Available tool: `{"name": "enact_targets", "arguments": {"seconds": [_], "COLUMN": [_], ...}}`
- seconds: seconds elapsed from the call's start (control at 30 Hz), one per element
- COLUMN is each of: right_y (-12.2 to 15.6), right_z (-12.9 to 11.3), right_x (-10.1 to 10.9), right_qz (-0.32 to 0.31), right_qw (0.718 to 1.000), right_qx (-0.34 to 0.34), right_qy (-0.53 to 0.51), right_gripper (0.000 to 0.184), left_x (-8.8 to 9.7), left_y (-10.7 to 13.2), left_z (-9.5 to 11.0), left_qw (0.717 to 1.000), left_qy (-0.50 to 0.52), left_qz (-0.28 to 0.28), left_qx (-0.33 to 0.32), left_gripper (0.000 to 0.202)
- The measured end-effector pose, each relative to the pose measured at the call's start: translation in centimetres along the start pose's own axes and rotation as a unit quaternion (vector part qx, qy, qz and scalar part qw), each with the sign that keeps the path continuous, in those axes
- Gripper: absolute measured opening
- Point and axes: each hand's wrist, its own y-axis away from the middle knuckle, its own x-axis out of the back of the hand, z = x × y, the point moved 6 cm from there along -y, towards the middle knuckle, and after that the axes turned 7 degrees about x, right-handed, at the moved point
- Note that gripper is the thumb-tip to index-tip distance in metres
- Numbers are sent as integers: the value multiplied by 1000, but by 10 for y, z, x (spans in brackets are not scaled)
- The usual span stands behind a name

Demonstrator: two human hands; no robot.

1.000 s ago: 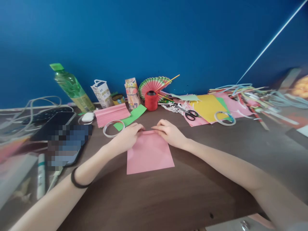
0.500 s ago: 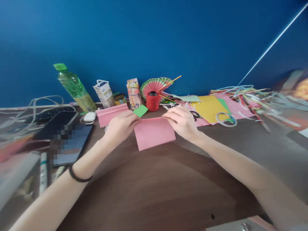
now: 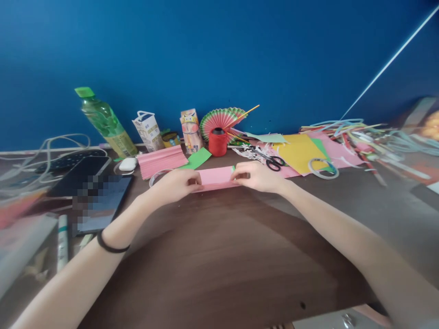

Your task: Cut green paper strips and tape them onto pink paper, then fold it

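Note:
A sheet of pink paper (image 3: 216, 176) lies between my two hands near the middle of the table, with a narrow fold along its near edge. My left hand (image 3: 178, 183) pinches the paper's left end between thumb and fingers. At the right end, my right hand (image 3: 255, 177) pinches the same fold, and a bit of green shows beside its fingertips. Just behind my left hand lie a pleated pink paper (image 3: 161, 162) and a green paper piece (image 3: 197, 159). Partly hidden by that hand is a roll of tape (image 3: 156, 176).
Behind the paper stand a red thread spool (image 3: 217, 142), a folded paper fan (image 3: 219, 121) and small cartons (image 3: 191, 132). Scissors (image 3: 274, 163), yellow paper (image 3: 298, 153) and another tape roll (image 3: 322, 169) lie right. A green bottle (image 3: 106, 123), phone (image 3: 80, 183) and tablet (image 3: 109, 201) are left.
The pink paper, earlier held up with its sheet hanging toward me, now lies lower with its folded edge on the near side. Both hands have come down and closer, uncovering the scissors.

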Motion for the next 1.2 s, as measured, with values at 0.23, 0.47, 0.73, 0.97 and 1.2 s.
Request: {"name": "enact_targets", "arguments": {"seconds": [0.23, 0.47, 0.73, 0.97, 1.2], "right_y": [6, 7, 8, 8, 9], "right_z": [18, 21, 24, 28, 27], "right_x": [-25, -30, -35, -38, -38], "right_qz": [-115, -148, -164, -167, -161], "right_qw": [980, 980, 976, 972, 973], "right_qx": [-103, -85, -85, -104, -110], "right_qy": [-127, -106, -112, -128, -122], "right_gripper": [12, 12, 14, 13, 14], "left_x": [-25, -32, -37, -38, -38], "left_y": [-4, -4, -5, -5, -4], "left_z": [-6, -5, -11, -9, -6], "left_qw": [990, 983, 982, 981, 982], "left_qy": [80, 96, 100, 105, 92], "left_qz": [-117, -154, -161, -161, -161], "left_qx": [18, 3, 13, 23, 20], "left_gripper": [20, 21, 17, 16, 15]}}
